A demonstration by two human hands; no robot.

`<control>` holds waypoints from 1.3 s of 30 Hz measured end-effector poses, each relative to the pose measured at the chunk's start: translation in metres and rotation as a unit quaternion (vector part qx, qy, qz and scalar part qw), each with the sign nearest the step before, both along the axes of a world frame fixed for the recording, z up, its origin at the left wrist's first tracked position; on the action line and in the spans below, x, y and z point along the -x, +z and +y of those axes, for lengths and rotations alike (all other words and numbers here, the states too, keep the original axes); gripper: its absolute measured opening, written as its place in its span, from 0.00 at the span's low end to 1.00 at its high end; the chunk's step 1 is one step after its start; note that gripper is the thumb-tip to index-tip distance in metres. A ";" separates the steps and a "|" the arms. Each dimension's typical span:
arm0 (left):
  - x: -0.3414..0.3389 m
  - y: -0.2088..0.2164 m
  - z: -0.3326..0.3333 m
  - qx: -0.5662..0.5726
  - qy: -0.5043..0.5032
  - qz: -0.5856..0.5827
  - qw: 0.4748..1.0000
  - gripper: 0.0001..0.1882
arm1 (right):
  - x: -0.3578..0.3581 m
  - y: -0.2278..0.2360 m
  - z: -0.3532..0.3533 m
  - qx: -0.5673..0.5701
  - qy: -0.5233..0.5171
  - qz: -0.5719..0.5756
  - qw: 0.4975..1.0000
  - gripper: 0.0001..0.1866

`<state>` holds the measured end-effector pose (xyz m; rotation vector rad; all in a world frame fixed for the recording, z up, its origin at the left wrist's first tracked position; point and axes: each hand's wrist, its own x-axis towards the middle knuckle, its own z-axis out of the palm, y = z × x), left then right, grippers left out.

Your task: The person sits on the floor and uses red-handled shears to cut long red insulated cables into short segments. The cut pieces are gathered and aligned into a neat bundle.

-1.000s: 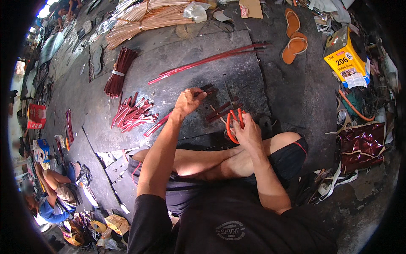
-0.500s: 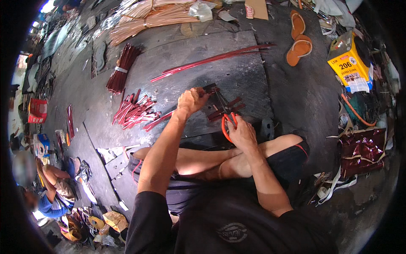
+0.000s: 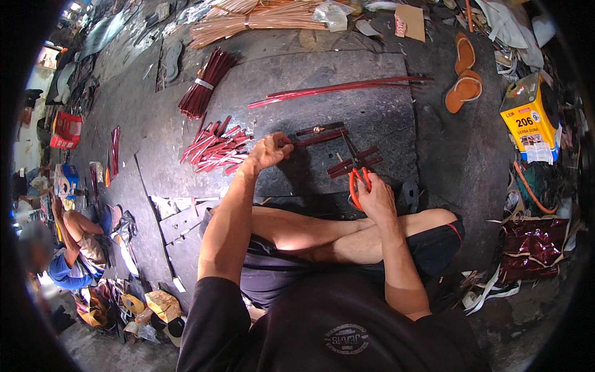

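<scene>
My left hand (image 3: 271,150) is curled closed, its fingertips close to the left end of a dark red bar (image 3: 321,137). Whether anything is pinched in it is hidden. A darker bar (image 3: 310,130) lies just beyond. Orange-handled scissors (image 3: 359,181) are in my right hand (image 3: 377,201), fingers around the handles. Their blades point away from me, between that bar and a pair of short dark red bars (image 3: 353,163). Left of my left hand lies a loose pile of short shiny red strips (image 3: 214,147). Long red strips (image 3: 328,90) stretch across the dark board (image 3: 372,68) beyond both hands.
A tied bundle of dark red strips (image 3: 206,84) lies at the far left, with pale cane bundles (image 3: 260,25) behind it. To the right are brown sandals (image 3: 463,87), a yellow can (image 3: 527,121) and a maroon shiny bag (image 3: 534,248). Another person (image 3: 77,254) sits at the left edge.
My left hand has moved left, away from the scissors. The long red strip that ran beneath it toward the lower left no longer shows there. The whole view has shifted.
</scene>
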<state>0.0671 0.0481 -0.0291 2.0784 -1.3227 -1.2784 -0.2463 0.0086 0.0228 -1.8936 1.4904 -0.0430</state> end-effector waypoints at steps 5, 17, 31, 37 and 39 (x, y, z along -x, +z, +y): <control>-0.001 -0.014 0.004 0.024 0.019 0.017 0.999 0.14 | -0.002 0.005 0.001 -0.005 -0.002 -0.003 1.000 0.16; 0.021 0.055 -0.004 0.058 0.017 0.141 0.988 0.15 | 0.005 0.018 0.034 -0.476 0.054 -0.237 0.845 0.36; 0.068 0.071 -0.003 0.007 -0.041 0.188 0.981 0.13 | -0.019 -0.024 0.040 -0.139 0.123 -0.154 0.971 0.48; 0.061 0.047 0.002 -0.031 -0.113 0.179 0.977 0.16 | -0.008 -0.016 0.051 -0.171 0.049 -0.156 0.972 0.47; 0.057 0.049 0.007 -0.037 -0.070 0.213 0.974 0.15 | -0.004 -0.012 0.052 -0.207 0.000 -0.169 0.964 0.42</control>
